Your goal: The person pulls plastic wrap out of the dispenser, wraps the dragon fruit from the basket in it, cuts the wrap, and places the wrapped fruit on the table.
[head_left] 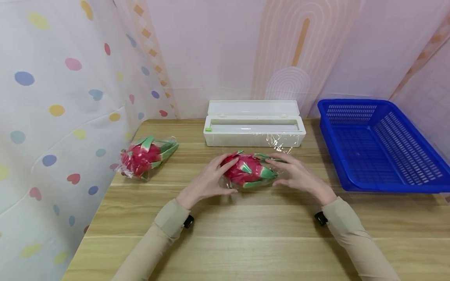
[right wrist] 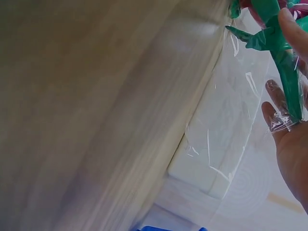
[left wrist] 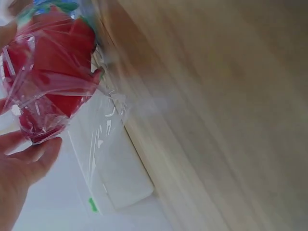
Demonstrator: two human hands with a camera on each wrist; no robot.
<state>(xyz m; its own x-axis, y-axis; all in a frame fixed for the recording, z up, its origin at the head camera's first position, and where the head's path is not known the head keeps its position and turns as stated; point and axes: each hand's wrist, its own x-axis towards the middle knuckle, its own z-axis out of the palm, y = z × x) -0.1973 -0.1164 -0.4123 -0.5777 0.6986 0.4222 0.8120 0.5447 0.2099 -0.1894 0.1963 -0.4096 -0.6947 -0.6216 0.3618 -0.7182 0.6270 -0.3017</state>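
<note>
A red dragon fruit (head_left: 246,171) with green leafy tips is held between both hands over the middle of the table. My left hand (head_left: 207,180) grips its rounded end, thumb on the near side and fingers over the far side. At the leafy end, my right hand (head_left: 299,175) holds the green tips and the film round them. Clear plastic wrap (left wrist: 53,91) covers the fruit in creases, and a loose flap stands out beyond it in the left wrist view. In the right wrist view, crumpled film (right wrist: 284,120) bunches at the fingers near a green leaf (right wrist: 287,79).
Behind the hands stands a white cling film box (head_left: 253,139), lid up, a roll inside. Another wrapped dragon fruit (head_left: 142,158) lies at the left table edge. A blue plastic basket (head_left: 335,156) sits at the right. Patterned curtains (head_left: 211,50) hang behind the wooden table (head_left: 239,242).
</note>
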